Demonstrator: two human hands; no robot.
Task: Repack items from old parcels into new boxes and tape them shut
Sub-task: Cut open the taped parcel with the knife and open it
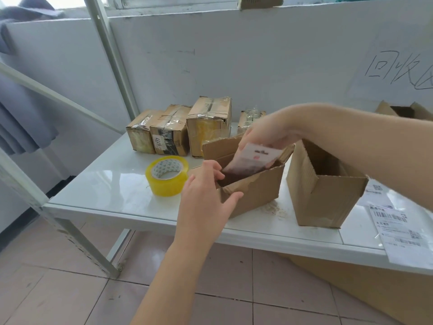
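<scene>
Gripping packet (254, 158) from above, right hand (262, 131), half inside box (255, 191)

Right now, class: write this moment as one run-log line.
left hand: grips open box rim | right hand: holds packet half inside box | tape roll: lying on table

A white table (98, 195) is standing on a tiled floor (58, 296). Printed labels (396, 228) are lying at its right edge. A handwritten sign (398, 71) is hanging on the wall (257, 66), and grey cloth (21, 113) is hanging at left.
</scene>
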